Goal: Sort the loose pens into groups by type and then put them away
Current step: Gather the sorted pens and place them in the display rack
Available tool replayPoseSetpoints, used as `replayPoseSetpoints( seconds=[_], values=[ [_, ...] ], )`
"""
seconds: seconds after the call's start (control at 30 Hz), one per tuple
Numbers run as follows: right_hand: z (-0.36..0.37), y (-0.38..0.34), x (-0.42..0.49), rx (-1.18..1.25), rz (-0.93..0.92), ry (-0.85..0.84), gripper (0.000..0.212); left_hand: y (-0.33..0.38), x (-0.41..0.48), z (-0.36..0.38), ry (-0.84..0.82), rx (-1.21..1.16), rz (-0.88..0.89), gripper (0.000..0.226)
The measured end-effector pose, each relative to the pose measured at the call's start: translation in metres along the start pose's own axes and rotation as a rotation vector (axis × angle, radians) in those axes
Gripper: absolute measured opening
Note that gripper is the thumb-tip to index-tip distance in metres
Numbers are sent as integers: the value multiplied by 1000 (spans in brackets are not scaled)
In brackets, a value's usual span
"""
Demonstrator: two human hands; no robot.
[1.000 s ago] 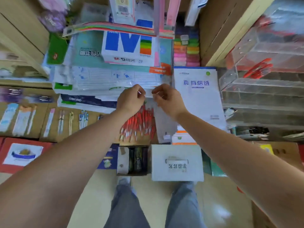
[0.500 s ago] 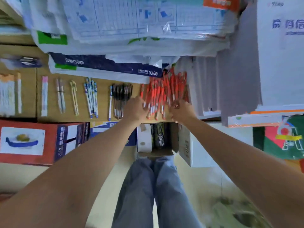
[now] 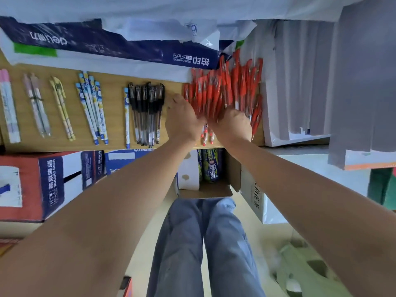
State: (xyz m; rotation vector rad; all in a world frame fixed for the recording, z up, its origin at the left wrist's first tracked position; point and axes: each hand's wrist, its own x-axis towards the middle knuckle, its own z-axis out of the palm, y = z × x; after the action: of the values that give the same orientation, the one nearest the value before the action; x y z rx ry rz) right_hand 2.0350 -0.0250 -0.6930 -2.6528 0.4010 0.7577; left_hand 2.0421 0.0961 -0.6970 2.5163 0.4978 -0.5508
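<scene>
Bracketing the near end of the red pens (image 3: 227, 86), heaped at the right of the worktop (image 3: 115, 125), between left hand (image 3: 184, 122) and right hand (image 3: 234, 124); too blurred for telling grip from mere touch. Probably needing even squeezing, keeping strays off the black pens (image 3: 147, 112) just beside.

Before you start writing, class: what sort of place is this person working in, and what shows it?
Probably a stationery shop or stockroom: black pens and blue patterned pens lie grouped on a wooden shelf beside a heap of red pens, with wrapped copy-paper packs above.
</scene>
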Motion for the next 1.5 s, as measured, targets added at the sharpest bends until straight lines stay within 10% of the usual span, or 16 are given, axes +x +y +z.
replayPoseSetpoints(
  seconds=[0.37, 0.93, 1.5],
  values=[
    [-5, -4, 6, 18, -30, -20, 51, -4, 11, 5, -137, 20, -15, 39],
    [-8, -20, 9, -111, 55, -85, 50, -37, 2, -12, -330, -779, -265, 5],
    [-49, -16, -14, 527, 115, -428, 19, -20, -19, -51, -432, -803, -237, 5]
  ],
)
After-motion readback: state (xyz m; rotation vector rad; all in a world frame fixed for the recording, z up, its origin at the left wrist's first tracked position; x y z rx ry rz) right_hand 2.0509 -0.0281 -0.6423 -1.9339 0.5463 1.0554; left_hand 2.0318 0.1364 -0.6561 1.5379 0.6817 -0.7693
